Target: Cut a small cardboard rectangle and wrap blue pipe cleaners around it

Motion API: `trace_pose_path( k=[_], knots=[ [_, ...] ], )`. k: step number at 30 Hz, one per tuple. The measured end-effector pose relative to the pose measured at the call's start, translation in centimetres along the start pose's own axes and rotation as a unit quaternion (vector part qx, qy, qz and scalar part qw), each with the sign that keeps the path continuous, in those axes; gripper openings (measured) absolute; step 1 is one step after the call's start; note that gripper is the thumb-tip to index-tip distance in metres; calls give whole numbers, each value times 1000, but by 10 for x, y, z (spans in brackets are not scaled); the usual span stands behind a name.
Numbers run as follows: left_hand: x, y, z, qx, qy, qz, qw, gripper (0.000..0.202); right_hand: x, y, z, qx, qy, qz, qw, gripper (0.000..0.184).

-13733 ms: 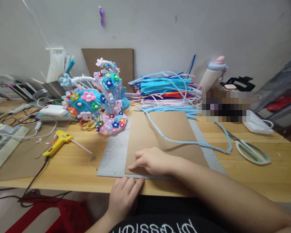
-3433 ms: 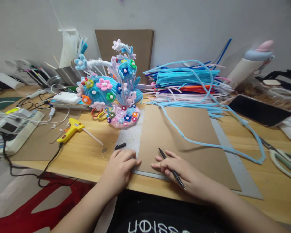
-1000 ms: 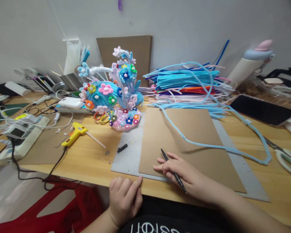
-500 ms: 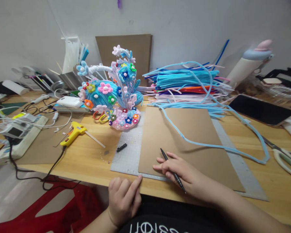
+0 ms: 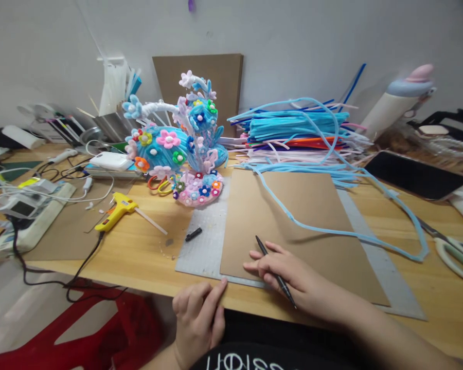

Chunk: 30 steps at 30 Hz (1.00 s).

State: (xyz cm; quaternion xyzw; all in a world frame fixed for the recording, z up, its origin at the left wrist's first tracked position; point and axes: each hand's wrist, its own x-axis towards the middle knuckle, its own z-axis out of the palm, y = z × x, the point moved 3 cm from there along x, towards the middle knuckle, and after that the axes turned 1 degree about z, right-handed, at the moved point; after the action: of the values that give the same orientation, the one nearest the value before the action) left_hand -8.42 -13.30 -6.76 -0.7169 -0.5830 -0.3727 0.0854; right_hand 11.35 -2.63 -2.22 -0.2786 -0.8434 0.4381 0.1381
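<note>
My right hand (image 5: 289, 270) rests on a brown cardboard sheet (image 5: 273, 205), holding a black marker pen (image 5: 281, 283) between its fingers with the uncapped tip toward the far left. The sheet lies on a grey cutting mat (image 5: 403, 303). At the table's front edge, my left hand (image 5: 198, 316) is curled with nothing seen in it, its index finger stretched to the edge of the mat. The pen's black cap (image 5: 193, 234) lies on the mat, left of the cardboard. A long light-blue pipe cleaner (image 5: 324, 227) loops over the sheet and off to the right.
Beyond the mat stands a flower-covered pipe-cleaner craft (image 5: 170, 149). Bundles of pipe cleaners (image 5: 293, 126) are stacked behind the sheet. A yellow glue gun (image 5: 118, 211) and power strip (image 5: 42, 221) lie left; scissors (image 5: 453, 252), a phone (image 5: 414, 174) and a bottle (image 5: 393, 105) are right.
My left hand has shifted very slightly downward, its fingers still curled. The right hand and the marker pen have stayed in place.
</note>
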Motion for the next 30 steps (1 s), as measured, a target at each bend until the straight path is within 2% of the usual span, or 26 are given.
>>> trace_pose_path(
  k=[6,30],
  knots=[
    [-7,-4,2,-6,13,-8,1000,29,1,1,0,-4,-1,0,1000,14],
    [-5,-3,2,-5,6,-5,1000,33,1,-1,-1,6,-1,-3,1000,13]
  ],
)
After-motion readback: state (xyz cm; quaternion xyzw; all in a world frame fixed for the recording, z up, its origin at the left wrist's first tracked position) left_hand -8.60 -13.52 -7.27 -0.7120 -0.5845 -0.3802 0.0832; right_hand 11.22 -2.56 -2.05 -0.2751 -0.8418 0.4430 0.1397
